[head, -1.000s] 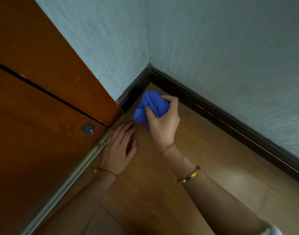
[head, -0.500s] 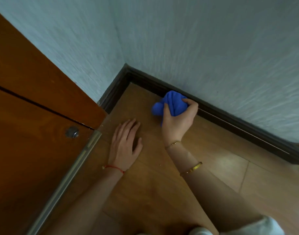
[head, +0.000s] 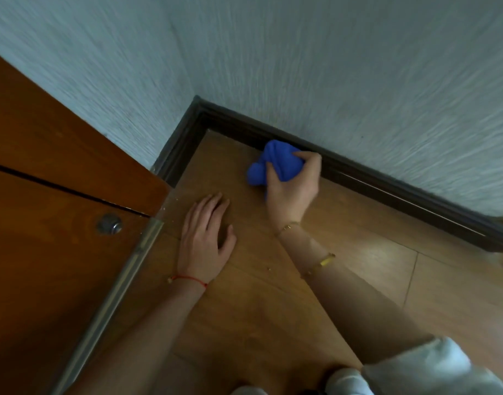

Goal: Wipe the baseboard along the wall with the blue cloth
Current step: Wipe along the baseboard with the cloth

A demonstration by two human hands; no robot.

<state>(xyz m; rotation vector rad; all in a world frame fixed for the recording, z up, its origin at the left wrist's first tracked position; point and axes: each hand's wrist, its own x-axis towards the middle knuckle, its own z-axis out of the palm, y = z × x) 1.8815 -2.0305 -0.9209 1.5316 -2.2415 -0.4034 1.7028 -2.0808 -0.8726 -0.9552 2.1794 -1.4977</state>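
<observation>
I look down on a wood-plank floor [head: 344, 252] that meets pale textured walls [head: 358, 81] at a corner, with a dark baseboard [head: 387, 189] running along the foot of both walls and a brown wooden door [head: 45, 223] with a metal bottom rail standing just left of that corner. My right hand [head: 294, 189] has its fingers curled tight around the blue cloth [head: 275, 162], a bunched, lumpy wad pressed against the baseboard a little right of the corner. My left hand [head: 206, 240] lies flat with fingers straight on the floor near the corner, gripping nothing.
</observation>
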